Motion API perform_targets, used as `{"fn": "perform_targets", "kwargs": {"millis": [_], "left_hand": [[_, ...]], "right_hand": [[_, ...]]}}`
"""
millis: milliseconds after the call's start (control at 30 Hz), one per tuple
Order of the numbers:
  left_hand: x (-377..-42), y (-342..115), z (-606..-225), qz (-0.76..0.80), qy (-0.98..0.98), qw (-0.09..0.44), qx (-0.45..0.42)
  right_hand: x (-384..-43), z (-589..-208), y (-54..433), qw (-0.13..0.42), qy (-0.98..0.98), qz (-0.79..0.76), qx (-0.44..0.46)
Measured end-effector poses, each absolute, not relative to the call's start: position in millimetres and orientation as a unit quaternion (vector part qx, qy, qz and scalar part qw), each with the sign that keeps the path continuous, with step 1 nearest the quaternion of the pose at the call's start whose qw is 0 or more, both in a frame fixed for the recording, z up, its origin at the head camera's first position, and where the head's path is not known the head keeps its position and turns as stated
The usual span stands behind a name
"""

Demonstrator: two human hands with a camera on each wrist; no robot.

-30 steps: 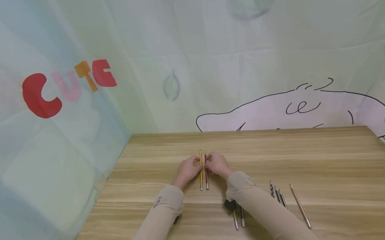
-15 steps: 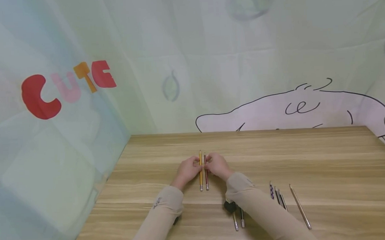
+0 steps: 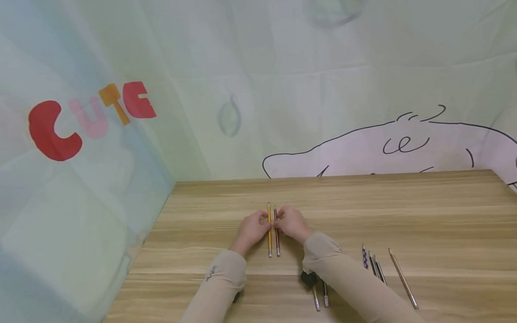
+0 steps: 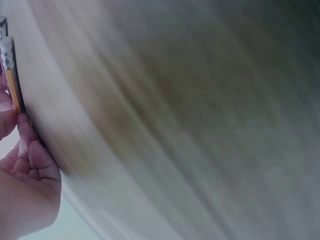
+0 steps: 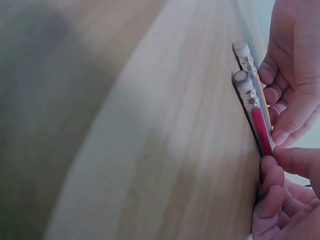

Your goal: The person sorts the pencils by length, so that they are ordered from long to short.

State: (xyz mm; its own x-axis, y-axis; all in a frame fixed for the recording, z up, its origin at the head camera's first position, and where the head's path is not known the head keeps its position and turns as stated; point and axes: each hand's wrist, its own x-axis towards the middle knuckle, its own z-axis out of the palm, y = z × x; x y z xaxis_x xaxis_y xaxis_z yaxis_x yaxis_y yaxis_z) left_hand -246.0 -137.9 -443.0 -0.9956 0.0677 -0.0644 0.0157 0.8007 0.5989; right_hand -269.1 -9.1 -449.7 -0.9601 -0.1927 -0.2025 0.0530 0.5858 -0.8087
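Observation:
Two eraser-tipped pencils lie side by side, nearly parallel, on the wooden table. My left hand (image 3: 253,227) pinches the yellow pencil (image 3: 269,240) between thumb and fingers, partway along its length. Just to its right, my right hand (image 3: 292,223) has thumb and fingers on the dark red pencil (image 3: 277,242). A narrow gap separates the two shafts, and the thumbs come close together there. Seen from the right wrist, the red pencil's white eraser (image 5: 242,79) points away from my right fingers (image 5: 272,175), close over the tabletop. The far parts of both pencils are hidden in the wrist views.
Near my right forearm lie a light pencil (image 3: 316,298) and a dark pencil (image 3: 326,293), partly covered. Farther right are a patterned pencil (image 3: 364,256), several dark ones (image 3: 373,262) and a brown pencil (image 3: 403,278). A printed cloth backdrop (image 3: 246,85) rises behind the table (image 3: 416,203).

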Motion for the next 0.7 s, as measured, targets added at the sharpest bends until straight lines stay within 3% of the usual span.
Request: {"fn": "perform_targets", "kwargs": {"millis": [700], "left_hand": [[-245.3, -139.0, -445.0, 0.354, 0.934, 0.035, 0.009]], "right_hand": [[-268.1, -446.2, -3.0, 0.143, 0.851, -0.504, -0.043]]}}
